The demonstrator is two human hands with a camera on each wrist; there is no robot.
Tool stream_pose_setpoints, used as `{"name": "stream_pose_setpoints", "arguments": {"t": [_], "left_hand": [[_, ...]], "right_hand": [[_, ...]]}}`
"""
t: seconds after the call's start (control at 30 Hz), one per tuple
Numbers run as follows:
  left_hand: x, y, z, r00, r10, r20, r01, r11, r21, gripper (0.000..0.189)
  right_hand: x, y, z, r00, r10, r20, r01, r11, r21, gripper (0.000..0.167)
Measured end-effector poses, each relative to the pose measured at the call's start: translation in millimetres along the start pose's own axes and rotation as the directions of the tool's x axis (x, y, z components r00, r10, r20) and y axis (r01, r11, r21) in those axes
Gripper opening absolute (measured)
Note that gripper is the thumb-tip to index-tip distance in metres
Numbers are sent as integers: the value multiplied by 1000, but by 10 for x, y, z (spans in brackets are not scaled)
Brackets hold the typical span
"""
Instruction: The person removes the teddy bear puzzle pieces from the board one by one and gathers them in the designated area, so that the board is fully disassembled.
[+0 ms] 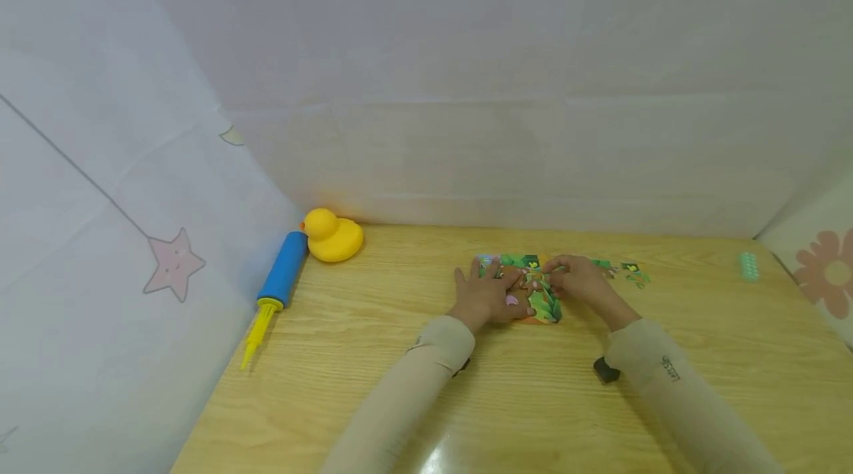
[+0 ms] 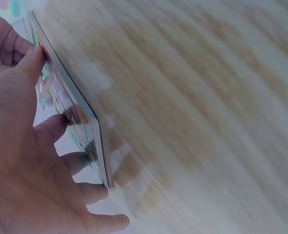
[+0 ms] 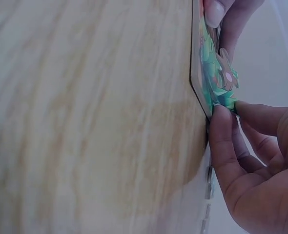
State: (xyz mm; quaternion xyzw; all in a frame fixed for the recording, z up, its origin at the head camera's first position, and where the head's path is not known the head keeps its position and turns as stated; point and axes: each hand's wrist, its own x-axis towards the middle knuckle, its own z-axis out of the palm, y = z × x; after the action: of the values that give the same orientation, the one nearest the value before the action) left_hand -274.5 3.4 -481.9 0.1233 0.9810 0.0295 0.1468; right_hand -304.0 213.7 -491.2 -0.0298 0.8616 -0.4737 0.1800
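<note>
**Two hands on a puzzle board, mid-back of worktop**

Puzzle board flat on the wood-grain worktop, near the middle of the back edge. Colourful print, much green; view of it partly blocked by the hands.

Left hand laid over the board's left part, fingers spread and nearly straight, grasping nothing; thumb and fingertips touch the board.

Right hand at the board's right side. Its thumb and fingers pinch a green-printed puzzle piece at the board's corner; piece tilted, partly raised above the board's face. Whether it is fitted at any side, cannot tell.

Loose pieces just beyond the right hand, toward the worktop's right edge.

Back left corner: yellow toy duck. Blue pump along the left edge, top close by the duck, yellow nozzle pointing toward the front. Near back right corner: pale green bumpy object.

Both sleeves light-coloured.
</note>
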Motion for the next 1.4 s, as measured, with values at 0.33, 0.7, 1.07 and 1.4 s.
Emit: {"name": "stream_pose_setpoints", "arguments": {"t": [0.33,0.7,1.07,1.4], "left_hand": [[14,13,32,1000,-3,-14,3,1000,-22,83],[-8,19,19,1000,-4,-1,4,999,-31,83],[-68,21,-46,1000,-1,-14,0,999,-50,81],[-64,17,-47,1000,-7,-5,7,999,-45,81]], "right_hand": [[32,56,-14,998,59,0,-59,991,124,35],[48,39,-7,996,92,0,-91,989,116,36],[54,-26,-55,996,84,35,-86,993,76,37],[89,-43,-59,991,115,62,-121,988,100,41]]}}
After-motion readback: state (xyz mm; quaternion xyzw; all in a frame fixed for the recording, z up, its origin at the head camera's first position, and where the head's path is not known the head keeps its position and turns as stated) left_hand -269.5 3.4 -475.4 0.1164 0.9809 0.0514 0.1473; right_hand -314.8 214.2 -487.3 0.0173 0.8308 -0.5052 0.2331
